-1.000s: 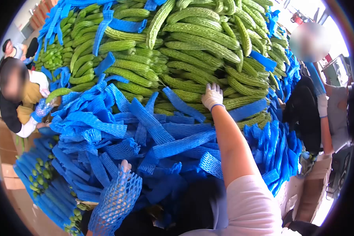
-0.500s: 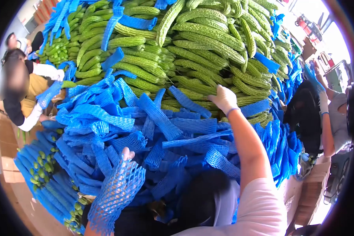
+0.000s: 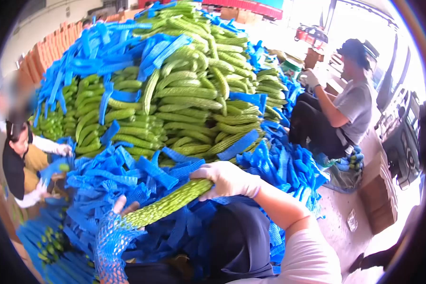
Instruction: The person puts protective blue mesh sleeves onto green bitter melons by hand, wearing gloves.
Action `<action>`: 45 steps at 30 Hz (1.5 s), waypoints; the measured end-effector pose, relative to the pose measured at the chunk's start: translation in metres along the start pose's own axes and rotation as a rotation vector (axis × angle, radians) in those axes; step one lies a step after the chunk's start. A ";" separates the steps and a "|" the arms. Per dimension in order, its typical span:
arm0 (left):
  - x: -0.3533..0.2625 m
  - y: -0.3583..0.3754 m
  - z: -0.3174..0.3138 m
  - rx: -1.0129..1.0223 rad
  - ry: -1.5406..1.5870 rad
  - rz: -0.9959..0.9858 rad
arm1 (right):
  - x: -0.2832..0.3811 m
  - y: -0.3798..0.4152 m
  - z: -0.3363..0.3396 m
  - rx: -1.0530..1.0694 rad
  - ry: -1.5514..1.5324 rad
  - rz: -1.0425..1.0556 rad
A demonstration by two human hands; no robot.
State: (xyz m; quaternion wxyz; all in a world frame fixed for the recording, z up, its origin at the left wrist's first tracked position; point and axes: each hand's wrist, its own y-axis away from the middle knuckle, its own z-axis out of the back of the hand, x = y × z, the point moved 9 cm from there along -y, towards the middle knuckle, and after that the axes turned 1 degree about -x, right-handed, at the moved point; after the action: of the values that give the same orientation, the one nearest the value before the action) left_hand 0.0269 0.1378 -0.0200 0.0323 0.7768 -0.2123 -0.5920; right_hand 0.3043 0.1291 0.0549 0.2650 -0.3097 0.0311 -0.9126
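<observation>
A long, bumpy green bitter gourd (image 3: pixel 168 202) spans the space between my two hands, sloping down to the left. My right hand (image 3: pixel 229 180), in a pale glove, is wrapped around its upper right end. At the lower left end is my left hand (image 3: pixel 114 232), with a blue foam net sleeve (image 3: pixel 110 260) stretched over hand and forearm. Bare fingertips poke out of the net and close about the gourd's tip, which is partly hidden there. Loose blue net sleeves (image 3: pixel 180 232) lie heaped beneath both hands.
Beyond rises a big pile of bitter gourds (image 3: pixel 189 104) with blue nets draped over it. Netted gourds (image 3: pixel 52 241) lie stacked at lower left. One person (image 3: pixel 21 161) works at left; another person (image 3: pixel 345 104) sits at right. A cardboard box (image 3: pixel 378 199) stands on the right.
My right hand has taken a bitter gourd from the pile and drawn it back to my left hand, which now meets its end. The view has tilted up and turned right.
</observation>
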 end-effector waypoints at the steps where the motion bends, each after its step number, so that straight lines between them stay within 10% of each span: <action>1: 0.007 0.005 0.003 -0.034 0.212 0.113 | 0.010 -0.005 0.003 0.009 0.090 0.041; 5: -0.020 0.022 -0.008 0.218 -0.961 -0.563 | 0.019 -0.023 0.014 -0.034 0.339 0.123; 9: -0.038 0.036 -0.008 -0.021 -0.897 -0.492 | 0.019 -0.034 0.013 -0.062 0.303 0.139; 11: -0.018 0.030 0.014 -0.091 -0.157 -0.190 | 0.028 -0.034 0.009 -0.073 0.254 0.140; 13: -0.020 0.033 0.014 -0.070 -0.065 -0.114 | 0.045 -0.033 0.003 -0.115 0.210 0.255; 15: -0.031 0.031 -0.004 -0.037 -1.405 -0.245 | 0.042 -0.041 -0.006 -0.094 0.200 0.232; 17: -0.017 0.028 0.001 0.054 -1.022 -0.242 | 0.040 -0.049 -0.008 -0.149 0.306 0.242; 19: -0.023 0.026 -0.005 -0.073 -1.354 -0.408 | 0.035 -0.054 -0.012 -0.366 0.463 0.065; 20: 0.003 0.021 0.000 0.018 -0.642 -0.049 | 0.043 -0.058 -0.022 -0.417 0.395 0.049; 22: 0.010 0.016 -0.002 -0.021 -0.257 -0.009 | 0.059 -0.069 -0.048 -0.473 0.170 0.066; 28: 0.024 -0.021 0.036 -0.185 -0.100 -0.194 | 0.042 -0.089 -0.168 -0.421 -0.654 -0.002; 36: 0.051 -0.063 0.118 -0.481 0.316 -0.276 | 0.038 -0.113 -0.219 -0.130 -0.923 -0.267; 40: 0.046 -0.051 0.098 -0.295 -0.845 -0.345 | 0.023 -0.115 -0.243 -0.013 -1.108 -0.276; 45: 0.136 -0.092 0.111 -0.151 0.062 -0.342 | 0.013 -0.114 -0.260 0.133 -1.125 -0.257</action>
State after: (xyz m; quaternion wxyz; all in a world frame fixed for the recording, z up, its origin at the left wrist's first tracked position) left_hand -0.0214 0.1932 -0.2042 -0.0039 0.8149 -0.0311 -0.5788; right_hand 0.0921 0.1923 -0.1227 0.1469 -0.7308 -0.2098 -0.6327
